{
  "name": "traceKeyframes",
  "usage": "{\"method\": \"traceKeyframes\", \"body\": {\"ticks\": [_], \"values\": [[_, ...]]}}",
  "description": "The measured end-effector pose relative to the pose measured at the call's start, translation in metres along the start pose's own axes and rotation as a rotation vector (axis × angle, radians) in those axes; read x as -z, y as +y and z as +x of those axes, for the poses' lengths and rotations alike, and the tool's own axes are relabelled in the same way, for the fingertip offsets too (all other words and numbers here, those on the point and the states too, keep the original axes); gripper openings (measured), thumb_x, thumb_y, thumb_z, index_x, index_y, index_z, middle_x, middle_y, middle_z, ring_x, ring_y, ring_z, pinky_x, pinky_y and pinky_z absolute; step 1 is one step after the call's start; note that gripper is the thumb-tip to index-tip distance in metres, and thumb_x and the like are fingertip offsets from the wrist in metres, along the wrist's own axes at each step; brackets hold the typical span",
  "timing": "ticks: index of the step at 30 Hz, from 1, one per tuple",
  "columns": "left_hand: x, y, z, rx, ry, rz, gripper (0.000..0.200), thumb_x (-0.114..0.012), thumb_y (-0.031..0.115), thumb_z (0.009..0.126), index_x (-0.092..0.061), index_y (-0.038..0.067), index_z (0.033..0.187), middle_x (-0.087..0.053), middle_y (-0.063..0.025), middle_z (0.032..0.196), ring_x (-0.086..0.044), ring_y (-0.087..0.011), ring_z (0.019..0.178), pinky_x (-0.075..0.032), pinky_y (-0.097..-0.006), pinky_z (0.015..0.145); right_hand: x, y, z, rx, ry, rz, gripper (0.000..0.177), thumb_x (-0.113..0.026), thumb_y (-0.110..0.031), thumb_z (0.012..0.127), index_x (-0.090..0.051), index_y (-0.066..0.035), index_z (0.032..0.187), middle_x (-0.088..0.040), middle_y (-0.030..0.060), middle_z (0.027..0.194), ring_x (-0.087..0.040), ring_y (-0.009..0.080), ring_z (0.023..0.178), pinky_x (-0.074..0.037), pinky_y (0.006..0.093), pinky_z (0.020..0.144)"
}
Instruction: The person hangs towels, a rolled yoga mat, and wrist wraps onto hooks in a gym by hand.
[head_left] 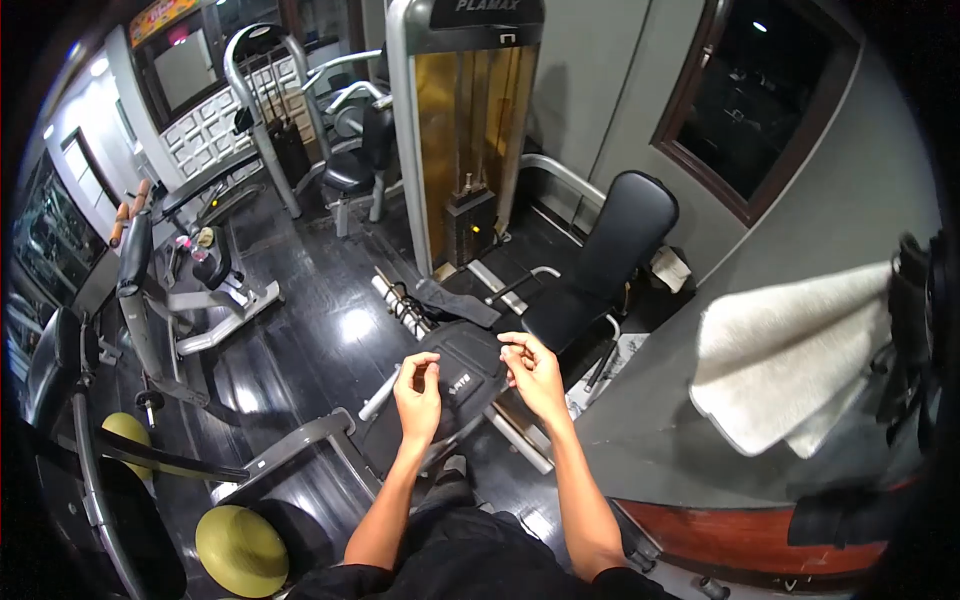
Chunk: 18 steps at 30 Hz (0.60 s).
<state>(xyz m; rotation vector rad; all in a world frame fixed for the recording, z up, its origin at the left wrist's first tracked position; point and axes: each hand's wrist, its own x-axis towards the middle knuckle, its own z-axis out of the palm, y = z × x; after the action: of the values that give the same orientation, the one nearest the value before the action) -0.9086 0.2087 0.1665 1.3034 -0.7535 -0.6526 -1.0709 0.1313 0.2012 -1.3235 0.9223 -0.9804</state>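
Both of my hands are raised in front of me, close together, over the black footplate (462, 372) of a gym machine. My left hand (418, 392) has its fingers curled in toward the thumb, with nothing visible in it. My right hand (533, 372) is likewise curled, thumb and fingertips pinched together near its top. Whether something very small sits between the fingers cannot be made out. My dark-clothed lap (470, 555) fills the bottom of the view.
A black padded seat and backrest (610, 250) stands behind the footplate, beside a PLAMAX weight stack tower (468, 130). A white towel (790, 355) lies on a grey ledge at right. Yellow-green roller pads (240, 550) and other machines (160, 300) crowd the left, on a glossy dark floor.
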Motion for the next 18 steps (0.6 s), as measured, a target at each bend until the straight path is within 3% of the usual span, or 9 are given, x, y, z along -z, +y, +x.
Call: {"method": "traceKeyframes", "body": {"ticks": [2,3,6,7,8,10,11,15,18], "values": [[0.007,-0.006,0.025,-0.210,0.033,0.220,0.010,-0.057,0.002,0.089,-0.063,0.002,0.097,-0.057,-0.0008,0.085,-0.053,-0.0078,0.073,-0.041,-0.0219,0.064,-0.010,0.009,0.028,0.015,-0.077,-0.170,0.021,-0.062,-0.015,0.091,-0.063,-0.004,0.109,-0.061,-0.0020,0.082,-0.049,0.0018,0.062,-0.041,0.0191,0.055],[0.013,-0.013,0.037,-0.148,0.008,0.296,0.013,-0.059,0.001,0.086,-0.064,0.003,0.098,-0.058,-0.0053,0.093,-0.057,-0.0158,0.086,-0.044,-0.0275,0.074,-0.019,0.010,0.040,0.041,-0.073,-0.214,0.019,-0.064,-0.012,0.088,-0.065,-0.004,0.105,-0.061,-0.0006,0.080,-0.049,0.0035,0.063,-0.041,0.0202,0.056],[0.019,-0.033,0.074,-0.269,0.110,0.495,0.015,-0.058,0.001,0.085,-0.064,0.003,0.098,-0.057,-0.0075,0.101,-0.057,-0.0196,0.095,-0.044,-0.0299,0.083,-0.041,0.020,0.077,0.220,-0.162,-0.417,0.021,-0.065,-0.008,0.085,-0.065,-0.006,0.106,-0.061,0.0018,0.081,-0.050,0.0058,0.063,-0.043,0.0216,0.059],[0.021,-0.037,0.085,-0.238,0.118,0.498,0.020,-0.058,0.001,0.084,-0.064,0.004,0.103,-0.056,-0.0114,0.107,-0.055,-0.0263,0.104,-0.042,-0.0347,0.092,-0.047,0.017,0.086,0.191,-0.232,-0.515,0.024,-0.064,-0.005,0.083,-0.066,-0.009,0.107,-0.063,0.0068,0.091,-0.058,0.0149,0.073,-0.048,0.0278,0.069],[0.025,-0.042,0.097,-0.247,0.125,0.535,0.023,-0.056,0.002,0.085,-0.063,0.004,0.108,-0.055,-0.0136,0.111,-0.054,-0.0295,0.109,-0.041,-0.0373,0.095,-0.052,0.024,0.097,0.187,-0.238,-0.517,0.024,-0.064,-0.005,0.083,-0.066,-0.009,0.107,-0.063,0.0068,0.091,-0.058,0.0149,0.073,-0.048,0.0278,0.069],[0.031,-0.047,0.117,-0.220,0.103,0.547,0.026,-0.055,0.002,0.087,-0.061,0.004,0.112,-0.055,-0.0149,0.114,-0.053,-0.0314,0.111,-0.041,-0.0376,0.096,-0.064,0.036,0.117,0.374,-0.331,-0.676,0.024,-0.063,-0.006,0.083,-0.065,-0.009,0.107,-0.062,0.0089,0.102,-0.062,0.0257,0.091,-0.050,0.0349,0.082],[0.035,-0.057,0.126,-0.239,0.095,0.581,0.027,-0.054,0.003,0.087,-0.061,0.003,0.114,-0.055,-0.0155,0.116,-0.054,-0.0319,0.112,-0.041,-0.0373,0.096,-0.067,0.042,0.124,0.279,-0.361,-0.690,0.025,-0.062,-0.006,0.083,-0.065,-0.010,0.107,-0.061,0.0094,0.111,-0.058,0.0315,0.106,-0.047,0.0394,0.091],[0.042,-0.073,0.144,-0.167,-0.007,0.557,0.025,-0.056,0.005,0.088,-0.065,0.006,0.111,-0.058,-0.0148,0.110,-0.058,-0.0313,0.104,-0.045,-0.0369,0.091,-0.075,0.055,0.146,0.213,-0.482,-0.856,0.022,-0.064,-0.009,0.082,-0.066,-0.011,0.104,-0.063,0.0091,0.109,-0.060,0.0305,0.105,-0.048,0.0400,0.088],[0.041,-0.077,0.147,-0.141,-0.078,0.505,0.019,-0.060,0.008,0.087,-0.069,0.007,0.103,-0.060,-0.0151,0.102,-0.061,-0.0313,0.097,-0.047,-0.0377,0.086,-0.078,0.067,0.149,0.228,-0.556,-0.848,0.017,-0.063,-0.010,0.083,-0.065,-0.008,0.100,-0.066,0.0119,0.097,-0.063,0.0337,0.094,-0.050,0.0410,0.080]]}}
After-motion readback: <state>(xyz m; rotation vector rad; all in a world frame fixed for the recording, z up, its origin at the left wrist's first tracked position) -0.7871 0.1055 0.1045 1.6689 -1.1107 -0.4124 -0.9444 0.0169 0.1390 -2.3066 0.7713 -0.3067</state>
